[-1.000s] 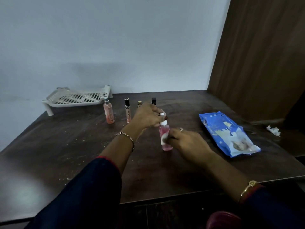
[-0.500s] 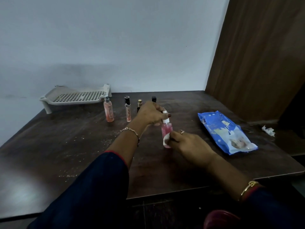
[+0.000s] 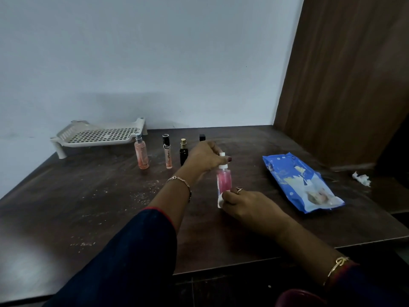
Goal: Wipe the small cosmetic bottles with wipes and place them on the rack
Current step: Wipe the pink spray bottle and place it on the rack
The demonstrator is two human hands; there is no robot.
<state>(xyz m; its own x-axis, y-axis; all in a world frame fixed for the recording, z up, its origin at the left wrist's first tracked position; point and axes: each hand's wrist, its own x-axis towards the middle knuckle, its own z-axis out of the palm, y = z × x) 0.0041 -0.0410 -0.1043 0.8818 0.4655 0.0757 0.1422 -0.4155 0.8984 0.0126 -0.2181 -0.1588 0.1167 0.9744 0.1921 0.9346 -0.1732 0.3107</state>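
Dark table (image 3: pixel 66 207), left hand (image 3: pixel 204 157) pinching pink bottle (image 3: pixel 224 179), right hand (image 3: pixel 250 209) gripping wipe (image 3: pixel 220 201), black-capped bottle (image 3: pixel 202 137) half-hidden.

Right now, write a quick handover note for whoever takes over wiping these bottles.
Left hand grips the top of the pink bottle, keeping it upright. Right hand pinches a wipe against its lower end.
On the table near the rack stand the peach spray bottle, slim bottle, gold-capped bottle and a black-capped bottle, mostly hidden behind the left hand.
Done: no bottle racked yet.
Left: finish this one, rack it, then the other four. The wipes pack lies to the right.
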